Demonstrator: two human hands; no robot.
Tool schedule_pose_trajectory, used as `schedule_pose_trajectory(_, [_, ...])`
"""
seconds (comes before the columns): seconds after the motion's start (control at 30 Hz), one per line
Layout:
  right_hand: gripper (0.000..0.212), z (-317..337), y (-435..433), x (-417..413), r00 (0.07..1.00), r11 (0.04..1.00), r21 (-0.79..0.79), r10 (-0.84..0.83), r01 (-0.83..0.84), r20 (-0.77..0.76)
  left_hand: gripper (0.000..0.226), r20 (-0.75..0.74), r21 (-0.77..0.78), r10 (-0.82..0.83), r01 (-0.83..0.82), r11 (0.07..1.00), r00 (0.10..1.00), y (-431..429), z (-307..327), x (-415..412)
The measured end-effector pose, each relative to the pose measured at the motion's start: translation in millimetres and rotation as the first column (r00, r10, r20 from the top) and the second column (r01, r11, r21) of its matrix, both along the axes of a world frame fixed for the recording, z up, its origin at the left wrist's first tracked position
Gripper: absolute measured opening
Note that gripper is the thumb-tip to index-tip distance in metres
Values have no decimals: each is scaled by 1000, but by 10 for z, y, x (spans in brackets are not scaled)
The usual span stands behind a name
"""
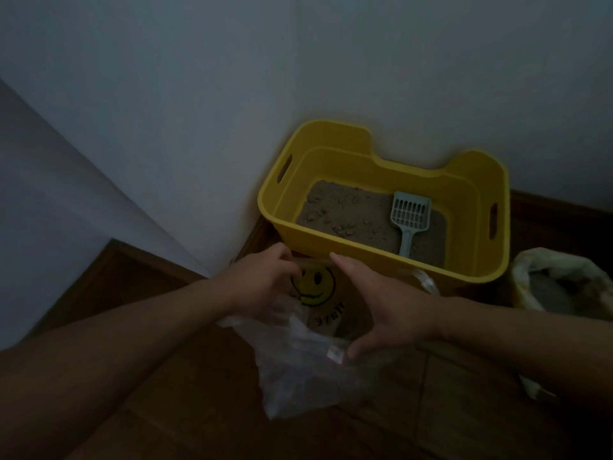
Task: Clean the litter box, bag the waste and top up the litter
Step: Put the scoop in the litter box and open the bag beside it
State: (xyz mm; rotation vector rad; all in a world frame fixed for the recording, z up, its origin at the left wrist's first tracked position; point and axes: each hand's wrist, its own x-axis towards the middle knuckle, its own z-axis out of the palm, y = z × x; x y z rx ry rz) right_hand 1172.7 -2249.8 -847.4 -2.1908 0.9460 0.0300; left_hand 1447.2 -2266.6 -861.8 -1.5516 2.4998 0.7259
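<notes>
One bag (298,370), one scoop (409,210), one box (381,257); left fingers (282,257) round bag, right fingers (341,264) apart.

The litter box (365,252) stands on the floor (166,410) against the wall (431,78). The scoop (410,215) lies on the litter (345,214) inside it. The plastic bag (308,370) is in front of the box, and a sack (560,280) stands just beside it on the right.

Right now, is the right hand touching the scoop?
Apart. The head view shows the scoop lying on litter in the box, the right hand on the bag outside it.
</notes>
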Motion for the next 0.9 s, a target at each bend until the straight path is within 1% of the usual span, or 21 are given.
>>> schedule_pose_trajectory(0.1, [133, 10, 13, -77, 1000, 1000, -9, 12, -12, -11, 49, 92, 94, 35, -44, 995, 995, -37, -106, 0])
schedule_pose_trajectory(0.2, [113, -10, 24, -110, 996, 996, -52, 66, -69, -63, 60, 137, 142, 75, -95, 985, 988, -56, -189, -18])
schedule_pose_trajectory(0.27, [89, -77, 22, -106, 976, 986, -99, 116, -136, -184, 68, 154, 130, 76, -96, 987, 985, -67, -216, -13])
schedule_pose_trajectory(0.33, [47, -162, 21, -91, 945, 966, -137, 176, -220, -276, 74, 184, 110, 57, -78, 991, 981, -79, -218, -9])
schedule_pose_trajectory(0.37, [27, -192, 27, -86, 942, 961, -140, 192, -237, -276, 74, 210, 99, 54, -76, 992, 976, -83, -205, -13])
schedule_pose_trajectory(0.4, [15, -211, 29, -96, 944, 960, -137, 201, -243, -261, 74, 239, 93, 48, -73, 993, 970, -86, -201, -16])
schedule_pose_trajectory(0.47, [8, -229, 30, -115, 953, 955, -154, 218, -252, -208, 77, 292, 114, 23, -58, 992, 956, -68, -168, -42])
schedule_pose_trajectory(0.57, [7, -247, 59, -115, 957, 926, -246, 270, -287, -103, 87, 289, 215, 12, -77, 974, 957, -59, -99, -79])
schedule_pose_trajectory(0.67, [5, -216, 109, -85, 947, 899, -308, 320, -311, -25, 108, 246, 415, 72, -172, 893, 967, -87, -72, -42])
schedule_pose_trajectory(0.73, [5, -174, 132, -79, 945, 896, -326, 325, -303, 17, 112, 215, 494, 129, -222, 841, 968, -77, -70, -26])
schedule_pose_trajectory(0.8, [5, -133, 151, -76, 944, 894, -340, 326, -291, 50, 100, 136, 524, 197, -239, 818, 971, -43, -68, -42])
schedule_pose_trajectory(0.87, [6, -95, 164, -77, 946, 898, -343, 317, -275, 71, 76, 57, 533, 243, -235, 813, 968, -6, -68, -60])
schedule_pose_trajectory(0.9, [5, -79, 169, -80, 948, 902, -344, 306, -260, 86, 64, 56, 514, 230, -226, 827, 972, 4, -77, -50])
